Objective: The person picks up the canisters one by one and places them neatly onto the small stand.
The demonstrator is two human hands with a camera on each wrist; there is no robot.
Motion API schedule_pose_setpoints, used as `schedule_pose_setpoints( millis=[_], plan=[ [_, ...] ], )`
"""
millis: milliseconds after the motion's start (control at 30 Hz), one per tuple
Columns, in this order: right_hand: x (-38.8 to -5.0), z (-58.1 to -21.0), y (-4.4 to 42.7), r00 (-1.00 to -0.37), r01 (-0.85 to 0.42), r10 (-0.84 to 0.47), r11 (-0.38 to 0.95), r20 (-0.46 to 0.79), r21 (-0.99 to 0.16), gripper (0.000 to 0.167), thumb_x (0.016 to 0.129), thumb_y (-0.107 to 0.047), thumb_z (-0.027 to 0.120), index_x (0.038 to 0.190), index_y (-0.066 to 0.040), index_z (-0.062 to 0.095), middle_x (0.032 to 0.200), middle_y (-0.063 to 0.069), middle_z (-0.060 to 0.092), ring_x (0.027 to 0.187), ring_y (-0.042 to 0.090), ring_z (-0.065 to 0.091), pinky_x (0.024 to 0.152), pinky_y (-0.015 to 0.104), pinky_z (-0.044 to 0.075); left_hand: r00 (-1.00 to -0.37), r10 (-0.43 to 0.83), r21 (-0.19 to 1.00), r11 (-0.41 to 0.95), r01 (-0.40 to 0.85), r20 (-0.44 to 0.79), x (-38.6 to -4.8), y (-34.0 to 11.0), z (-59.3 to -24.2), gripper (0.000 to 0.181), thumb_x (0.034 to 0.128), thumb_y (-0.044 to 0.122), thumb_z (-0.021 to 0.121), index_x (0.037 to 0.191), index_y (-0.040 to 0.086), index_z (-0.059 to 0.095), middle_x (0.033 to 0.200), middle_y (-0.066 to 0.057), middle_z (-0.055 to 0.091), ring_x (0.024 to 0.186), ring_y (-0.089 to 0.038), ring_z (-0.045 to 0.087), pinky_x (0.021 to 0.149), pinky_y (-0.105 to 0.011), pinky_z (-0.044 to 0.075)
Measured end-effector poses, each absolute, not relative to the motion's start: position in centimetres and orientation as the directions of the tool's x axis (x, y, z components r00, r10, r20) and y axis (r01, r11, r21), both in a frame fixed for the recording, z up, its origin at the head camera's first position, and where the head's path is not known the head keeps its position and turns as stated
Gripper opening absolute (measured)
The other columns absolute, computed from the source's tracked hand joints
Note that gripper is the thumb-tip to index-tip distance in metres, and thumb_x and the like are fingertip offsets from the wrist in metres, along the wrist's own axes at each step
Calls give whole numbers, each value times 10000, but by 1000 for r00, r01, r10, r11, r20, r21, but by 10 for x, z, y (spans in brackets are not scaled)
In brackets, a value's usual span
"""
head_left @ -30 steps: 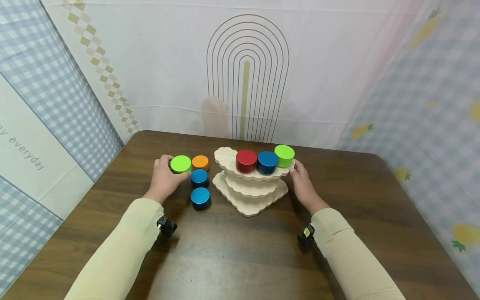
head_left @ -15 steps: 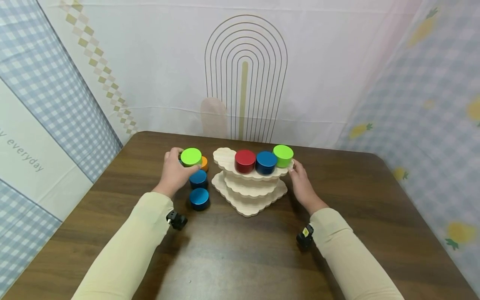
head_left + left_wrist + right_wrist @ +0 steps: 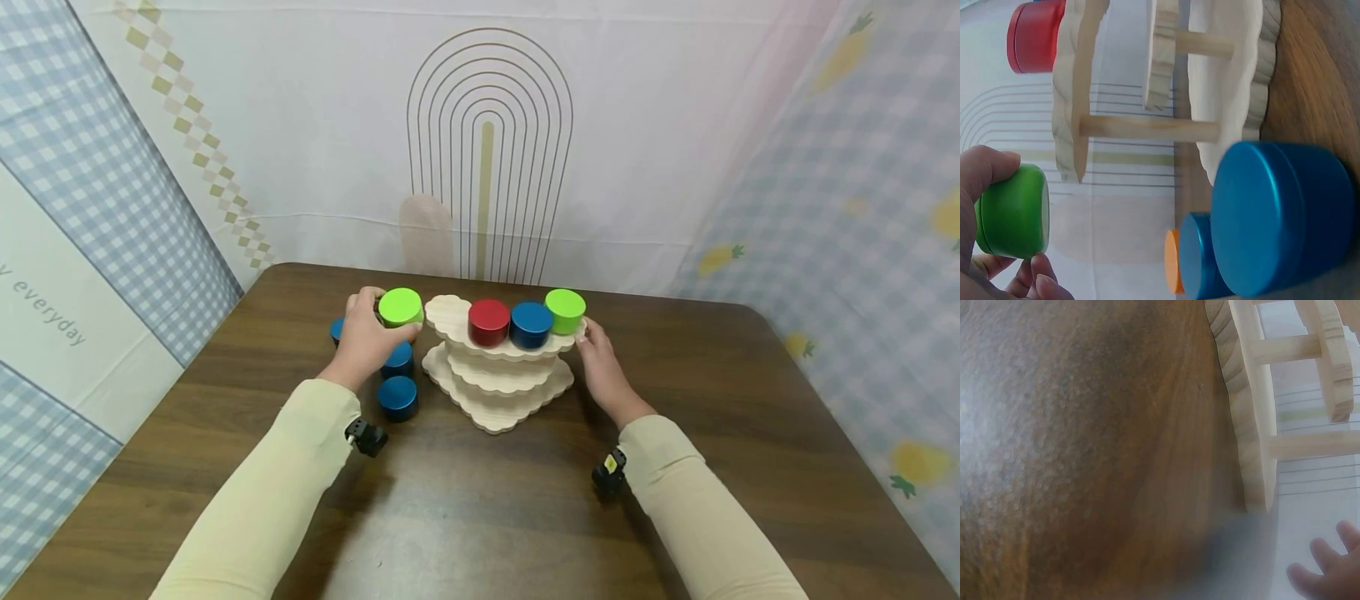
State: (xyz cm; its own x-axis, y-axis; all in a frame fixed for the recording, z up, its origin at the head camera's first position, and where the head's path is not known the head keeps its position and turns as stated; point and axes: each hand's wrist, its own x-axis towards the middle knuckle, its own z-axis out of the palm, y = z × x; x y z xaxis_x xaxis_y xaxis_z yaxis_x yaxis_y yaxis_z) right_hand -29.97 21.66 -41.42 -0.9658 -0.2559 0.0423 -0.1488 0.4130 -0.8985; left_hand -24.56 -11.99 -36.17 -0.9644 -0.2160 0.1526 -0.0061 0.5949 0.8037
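My left hand (image 3: 367, 337) grips a green round lidded tin (image 3: 401, 307) between thumb and fingers, raised off the table, just left of the top tier. A three-tier wooden stand (image 3: 501, 379) with scalloped edges stands mid-table. Its top tier bears a red tin (image 3: 489, 323), a blue tin (image 3: 531, 325) and another green tin (image 3: 566, 311), side by side; the left end of that tier is bare. At the tier's right end, my right hand (image 3: 607, 371) holds the edge; loosely bent fingers (image 3: 1325, 565) show lower down in the right wrist view.
Blue tins (image 3: 397, 397) stand on the table left of the stand, one (image 3: 337, 331) partly behind my left hand. An orange tin (image 3: 1173, 261) shows in the left wrist view. The brown table (image 3: 450, 517) reaches back to a patterned cloth (image 3: 330, 150).
My left hand has lifted the green tin and carried it rightward, towards the stand's left end, uncovering a blue tin behind the hand. The right hand stays at the stand's edge.
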Motion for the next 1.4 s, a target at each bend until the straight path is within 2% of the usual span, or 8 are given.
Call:
schedule_pose_setpoints(
  millis=[233,500,667,1000,1267,1400],
  plan=[
    [-286,-391,211,-964,-139,-265,400,31,-906,512,1058,-200,244,1509,19,136,1541,254,125,1433,399,112,1132,603,122,-972,-185,800,600,4,144,-252,-104,-356,652,804,263,770,1285,5,413,1247,-202,397,1116,-317,439,961,-475,420],
    [-304,-415,219,-964,-153,-262,424,41,-892,547,1059,-319,229,1531,-61,129,1562,198,119,1442,367,115,1130,610,122,-985,-124,767,641,11,118,-260,-89,-349,631,799,248,764,1274,11,424,1230,-193,405,1123,-314,455,970,-471,429],
    [-311,-423,221,-963,-178,-261,417,70,-891,565,1052,-361,227,1529,-71,140,1561,185,133,1439,358,128,1129,608,129,-989,-103,751,661,9,103,-265,-83,-348,615,799,260,755,1265,29,426,1222,-179,406,1116,-302,460,958,-462,445],
    [-313,-419,220,-961,-169,-271,406,59,-898,547,1056,-330,231,1526,-64,142,1563,180,130,1441,348,126,1136,595,126,-992,-107,719,694,-27,66,-272,-73,-345,643,788,308,753,1280,53,428,1219,-156,417,1096,-295,486,911,-480,446],
    [-298,-391,214,-958,-146,-286,397,28,-906,520,1054,-201,235,1508,27,128,1546,258,114,1432,410,108,1126,616,120,-994,-99,707,706,-34,52,-277,-72,-343,639,804,312,736,1292,39,426,1226,-172,418,1109,-303,495,921,-486,438],
    [-305,-401,216,-959,-153,-282,401,37,-903,527,1056,-236,246,1516,-4,137,1555,231,123,1438,385,113,1134,600,117,-995,-93,721,692,-31,47,-279,-71,-344,625,816,300,734,1285,30,422,1229,-177,415,1120,-299,483,946,-471,438]
  ],
)
